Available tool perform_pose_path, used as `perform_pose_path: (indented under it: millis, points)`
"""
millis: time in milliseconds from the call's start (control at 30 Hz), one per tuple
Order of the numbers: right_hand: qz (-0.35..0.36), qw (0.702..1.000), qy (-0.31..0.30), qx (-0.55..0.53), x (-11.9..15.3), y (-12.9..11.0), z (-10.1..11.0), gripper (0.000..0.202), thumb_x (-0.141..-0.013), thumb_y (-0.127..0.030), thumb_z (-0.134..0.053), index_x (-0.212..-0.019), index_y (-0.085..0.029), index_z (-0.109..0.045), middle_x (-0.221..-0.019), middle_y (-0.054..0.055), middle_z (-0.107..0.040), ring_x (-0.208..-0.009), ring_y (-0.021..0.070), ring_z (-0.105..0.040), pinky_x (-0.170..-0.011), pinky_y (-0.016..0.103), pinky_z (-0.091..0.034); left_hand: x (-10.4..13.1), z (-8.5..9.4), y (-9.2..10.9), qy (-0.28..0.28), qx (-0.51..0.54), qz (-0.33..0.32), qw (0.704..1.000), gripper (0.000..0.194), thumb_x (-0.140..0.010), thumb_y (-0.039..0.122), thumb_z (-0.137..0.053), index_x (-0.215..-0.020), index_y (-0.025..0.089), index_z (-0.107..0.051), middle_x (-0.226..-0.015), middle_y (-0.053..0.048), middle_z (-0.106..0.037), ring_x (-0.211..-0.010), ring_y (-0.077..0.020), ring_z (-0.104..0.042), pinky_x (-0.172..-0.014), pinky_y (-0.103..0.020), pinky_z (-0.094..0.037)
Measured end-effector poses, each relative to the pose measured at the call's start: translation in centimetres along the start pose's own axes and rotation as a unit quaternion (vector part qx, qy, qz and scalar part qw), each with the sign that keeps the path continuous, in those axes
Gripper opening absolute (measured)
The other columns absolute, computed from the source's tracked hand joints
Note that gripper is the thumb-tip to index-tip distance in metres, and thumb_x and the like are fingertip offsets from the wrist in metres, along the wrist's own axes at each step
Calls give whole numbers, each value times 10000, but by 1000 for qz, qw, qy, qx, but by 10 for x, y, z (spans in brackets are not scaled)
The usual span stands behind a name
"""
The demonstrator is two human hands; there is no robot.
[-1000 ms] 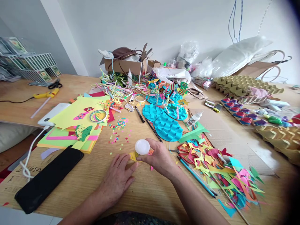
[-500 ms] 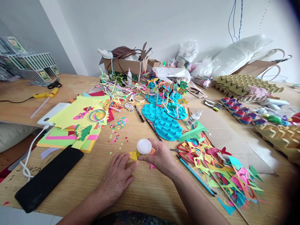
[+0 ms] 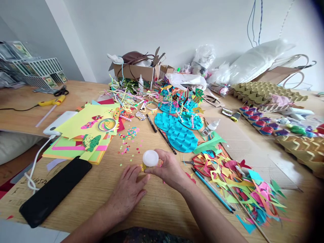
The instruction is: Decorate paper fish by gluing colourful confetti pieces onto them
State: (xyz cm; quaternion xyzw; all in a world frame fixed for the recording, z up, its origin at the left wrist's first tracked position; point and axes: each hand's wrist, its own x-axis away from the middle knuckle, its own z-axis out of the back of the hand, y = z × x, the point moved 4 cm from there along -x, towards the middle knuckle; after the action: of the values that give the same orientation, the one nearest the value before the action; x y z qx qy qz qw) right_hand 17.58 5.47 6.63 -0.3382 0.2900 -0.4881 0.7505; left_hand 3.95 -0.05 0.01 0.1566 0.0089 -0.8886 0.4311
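Note:
My right hand (image 3: 165,170) grips a small see-through round tub with a white top (image 3: 150,158), fingers wrapped round its side. Beneath the tub, a bit of a yellow paper cut-out (image 3: 142,167) shows; most of it is hidden. Flat on the wooden table lies my left hand (image 3: 126,189), fingers stretched out, with its fingertips at the left edge of the yellow paper. A red-pink paper piece (image 3: 191,178) peeks out beside my right wrist. Small round confetti dots (image 3: 130,133) are scattered beyond my hands.
Coloured paper sheets (image 3: 68,123) and a black phone-like slab (image 3: 55,192) lie left. Blue textured discs (image 3: 182,138) sit ahead, near a white glue bottle (image 3: 210,127). To the right are paper scraps (image 3: 243,182), scissors (image 3: 198,162) and blue pens (image 3: 215,190).
My right hand has shifted the tub a little to the left, covering more of the yellow cut-out. The orange bit beside it is now hidden. My left hand stays nearly still.

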Motion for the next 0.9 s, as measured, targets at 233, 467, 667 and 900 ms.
perform_pose_path:
  millis: [233,467,667,900]
  points:
    - [-4,1000,6,9,3,5,8,177,-635,-293,-670,-667,-166,-552,-635,-36,-539,-599,118,-490,-542,203,-333,0,2,0,-10,14,5,1000,358,-771,273,-543,-1126,267,-496,-1145,-78,-462,-1098,-248,-386,-923,-467,-345]
    - [3,999,35,-7,-1,7,10,174,-639,-302,-664,-681,-171,-558,-664,-28,-559,-641,135,-518,-585,219,-361,0,1,-1,-8,15,3,1000,352,-767,260,-543,-1116,268,-498,-1153,-78,-451,-1100,-246,-380,-923,-470,-341]
    - [-2,999,31,-7,-2,6,6,177,-629,-282,-678,-686,-169,-553,-659,-34,-541,-636,133,-516,-576,218,-359,-1,3,0,5,16,-5,1000,340,-760,245,-542,-1098,260,-508,-1123,-80,-467,-1072,-250,-399,-895,-468,-365]
    - [-7,999,30,-6,-2,6,9,169,-626,-273,-677,-683,-170,-555,-656,-30,-553,-629,133,-510,-574,218,-362,-3,4,1,14,10,-3,1000,294,-780,266,-511,-1073,263,-518,-1124,-71,-474,-1069,-247,-403,-894,-459,-359]
